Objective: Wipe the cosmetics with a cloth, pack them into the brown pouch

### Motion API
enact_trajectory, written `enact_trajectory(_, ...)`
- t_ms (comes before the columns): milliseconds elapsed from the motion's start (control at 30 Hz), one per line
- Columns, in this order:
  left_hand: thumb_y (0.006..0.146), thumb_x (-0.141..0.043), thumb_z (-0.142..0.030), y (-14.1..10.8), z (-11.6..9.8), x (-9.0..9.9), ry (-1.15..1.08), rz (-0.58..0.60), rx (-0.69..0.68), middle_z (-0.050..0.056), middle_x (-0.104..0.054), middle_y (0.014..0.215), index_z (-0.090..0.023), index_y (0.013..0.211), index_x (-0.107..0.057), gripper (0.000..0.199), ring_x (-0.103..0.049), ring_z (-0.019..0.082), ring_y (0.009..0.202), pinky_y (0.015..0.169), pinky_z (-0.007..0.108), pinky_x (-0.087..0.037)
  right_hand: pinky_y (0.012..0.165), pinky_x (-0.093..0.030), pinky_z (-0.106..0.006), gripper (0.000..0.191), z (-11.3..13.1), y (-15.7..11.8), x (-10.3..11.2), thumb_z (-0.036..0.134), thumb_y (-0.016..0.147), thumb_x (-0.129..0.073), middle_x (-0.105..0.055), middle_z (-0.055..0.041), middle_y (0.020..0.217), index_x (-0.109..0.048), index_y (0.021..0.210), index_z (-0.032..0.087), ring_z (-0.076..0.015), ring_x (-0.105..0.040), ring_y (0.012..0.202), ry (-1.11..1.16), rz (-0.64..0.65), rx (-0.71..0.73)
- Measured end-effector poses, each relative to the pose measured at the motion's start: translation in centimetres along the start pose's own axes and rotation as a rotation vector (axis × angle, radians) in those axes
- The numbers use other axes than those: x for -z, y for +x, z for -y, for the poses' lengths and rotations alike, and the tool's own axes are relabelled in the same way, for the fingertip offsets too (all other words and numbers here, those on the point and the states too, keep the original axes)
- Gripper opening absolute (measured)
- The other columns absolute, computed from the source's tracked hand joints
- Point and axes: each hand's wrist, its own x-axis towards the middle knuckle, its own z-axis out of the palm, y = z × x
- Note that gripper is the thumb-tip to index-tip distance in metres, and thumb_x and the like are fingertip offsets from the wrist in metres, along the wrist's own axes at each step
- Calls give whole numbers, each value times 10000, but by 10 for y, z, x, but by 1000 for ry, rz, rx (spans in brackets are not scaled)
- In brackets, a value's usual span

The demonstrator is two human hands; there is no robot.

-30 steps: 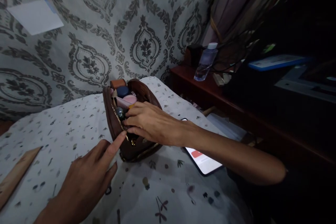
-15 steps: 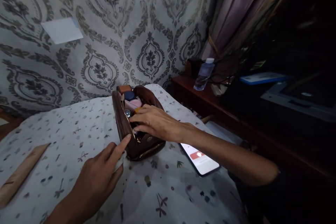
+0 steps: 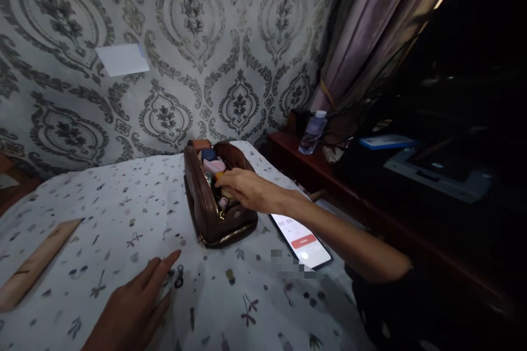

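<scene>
A brown leather toiletry bag [image 3: 201,197] stands unzipped on the bed, packed with small items. My right hand [image 3: 242,185] reaches in from the right, fingers bent downward among the contents; the fingertips are partly hidden, so I cannot tell whether they grip anything. Around them show a dark blue round lid [image 3: 208,154], a pink item [image 3: 214,166], a yellow-orange item [image 3: 219,176] and a small pinkish cap [image 3: 223,203]. My left hand [image 3: 138,296] is apart from the bag, lower left, holding nothing, with its fingers stretched out just above the sheet.
Right of the bag a lit phone [image 3: 304,244] lies under my right forearm. A flat tan strip [image 3: 39,263] rests at the left. A clear bottle [image 3: 313,132] stands on the reddish-brown table [image 3: 284,145] beside the bed. Patterned wall behind.
My left hand has drawn back from the bag's front edge toward the lower left. My right hand is still in the bag, and the pinkish cap now shows below it. The view has shifted slightly.
</scene>
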Motion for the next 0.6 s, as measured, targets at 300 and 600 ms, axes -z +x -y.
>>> enact_trajectory(300, 932, -441, -274, -16, 1, -7, -19, 73, 57, 45, -646, 1344, -382, 1475, -408, 555, -713, 236, 1059, 761, 278, -620, 913, -441, -289, 351, -14, 2, 13, 129, 790, -704, -633, -86, 1067, -681, 1140, 118, -204, -589, 1022, 58, 203, 86)
enact_trajectory(600, 908, -443, -224, -32, 6, -25, -37, 43, 18, 63, -667, 1305, -341, 1441, -465, 546, -737, 216, 973, 731, 276, -626, 753, -426, -241, 130, 5, 8, 2, 173, 778, -767, -622, -41, 906, -733, 902, 153, -169, -605, 865, -25, 54, -46)
